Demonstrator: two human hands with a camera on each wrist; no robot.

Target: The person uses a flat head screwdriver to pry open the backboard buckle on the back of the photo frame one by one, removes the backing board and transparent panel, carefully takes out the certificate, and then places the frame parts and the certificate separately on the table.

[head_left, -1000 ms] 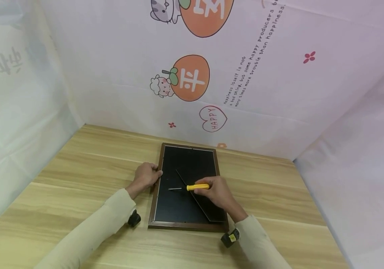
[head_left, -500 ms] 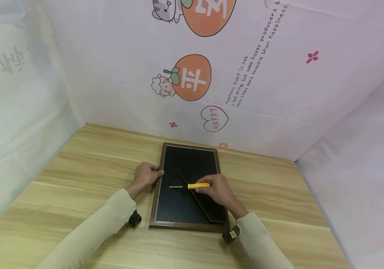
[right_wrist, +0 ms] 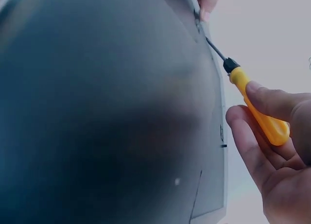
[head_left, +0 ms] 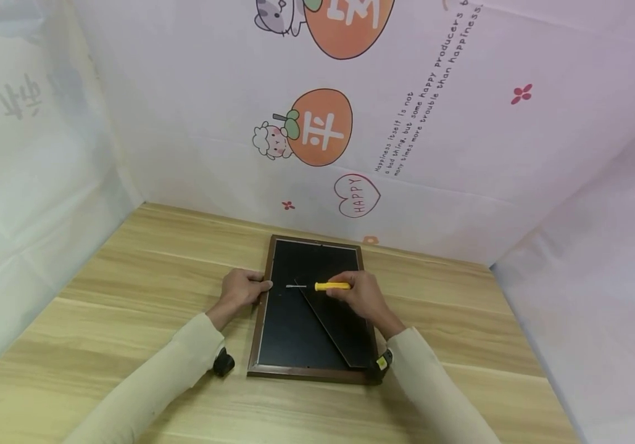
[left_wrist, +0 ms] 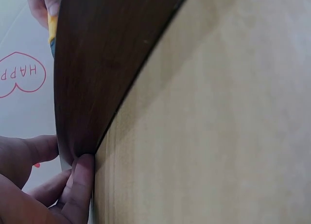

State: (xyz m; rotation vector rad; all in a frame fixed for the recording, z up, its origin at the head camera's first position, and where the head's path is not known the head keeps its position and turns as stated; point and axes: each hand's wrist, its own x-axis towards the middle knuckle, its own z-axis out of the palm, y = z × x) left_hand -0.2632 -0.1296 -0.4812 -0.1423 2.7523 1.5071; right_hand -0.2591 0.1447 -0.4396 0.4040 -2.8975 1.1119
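A picture frame (head_left: 295,372) with a brown rim lies with its back up on the table. Its black backing board (head_left: 289,333) carries a slanted-edged stand flap (head_left: 345,324). At the left rim my left hand (head_left: 237,290) grips the frame, thumb on the top edge; in the left wrist view its fingers (left_wrist: 80,185) press against the brown side. My right hand (head_left: 366,299) holds a yellow-handled screwdriver (head_left: 332,286) above the board, its metal shaft pointing left. In the right wrist view the thumb and fingers pinch the screwdriver's handle (right_wrist: 262,114). Whether the tip touches anything, I cannot tell.
The wood-grain table (head_left: 173,271) spreads around the frame. Behind it rises a white printed sheet (head_left: 211,154) close to the frame's far edge. Plain white sheets hang at left and right. A small dark camera (head_left: 223,362) is on the left wrist.
My right hand has carried the screwdriver away from me, toward the far end of the frame. The left hand stays at the left rim. The view has shifted slightly.
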